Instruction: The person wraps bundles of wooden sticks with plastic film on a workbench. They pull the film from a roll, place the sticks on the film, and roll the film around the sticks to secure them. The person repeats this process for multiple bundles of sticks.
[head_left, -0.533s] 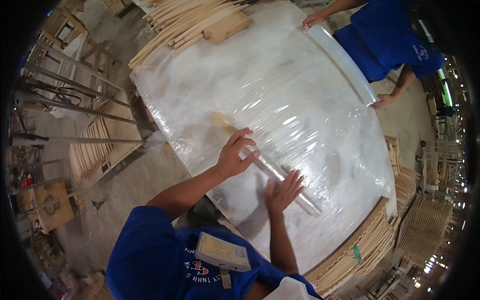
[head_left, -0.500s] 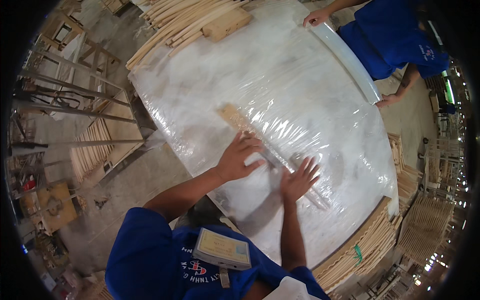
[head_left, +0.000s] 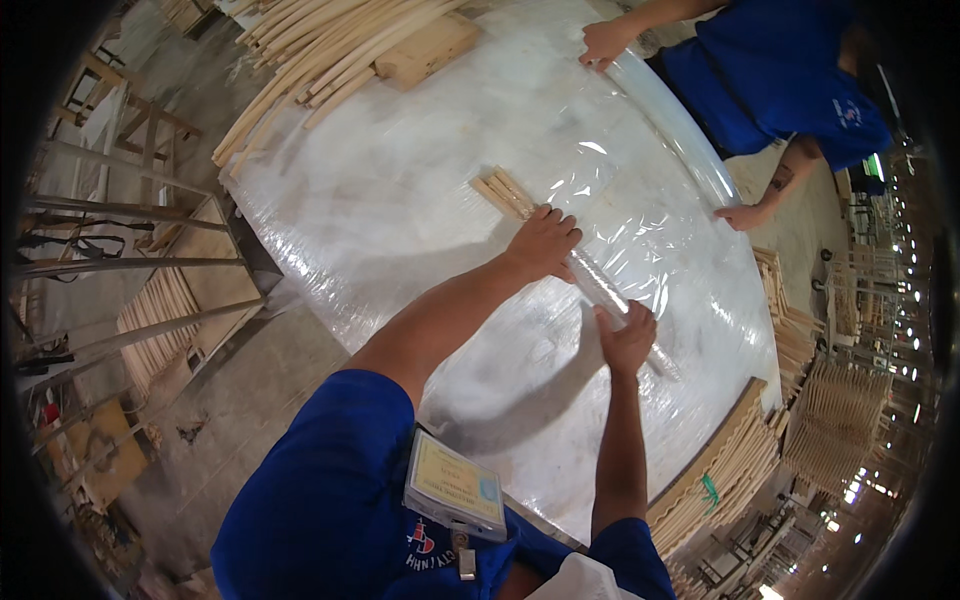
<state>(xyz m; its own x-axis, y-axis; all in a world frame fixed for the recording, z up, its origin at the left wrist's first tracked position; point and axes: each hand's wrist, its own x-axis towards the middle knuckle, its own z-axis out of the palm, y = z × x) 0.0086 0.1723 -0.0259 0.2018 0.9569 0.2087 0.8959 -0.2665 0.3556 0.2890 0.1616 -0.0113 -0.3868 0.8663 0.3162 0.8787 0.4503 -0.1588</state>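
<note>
From the head view, my left hand (head_left: pixel 545 243) lies palm down on a bundle of wooden slats (head_left: pixel 575 255) that is being wrapped in clear plastic film (head_left: pixel 620 200). The fingers are loosely together and pressed flat over the bundle, not pinching anything. The bare end of the slats sticks out up and to the left of my knuckles, while the rest runs down to the right under shiny wrap.

My right hand (head_left: pixel 627 338) sits further along the same bundle, fingers curled over it and closed around the wrapped part. The two hands are near each other but apart.

The bundle lies on a large table (head_left: pixel 380 200) covered with the clear film, roughly at its middle. At the far edge a co-worker in a blue shirt holds the roll of film (head_left: pixel 675 125), one hand (head_left: pixel 603 42) at its upper end and the other hand (head_left: pixel 742 214) at its lower end.

A stack of long curved wooden strips (head_left: pixel 320 60) rests on the table's far left corner. A badge (head_left: pixel 453 487) hangs on my blue shirt.
</note>
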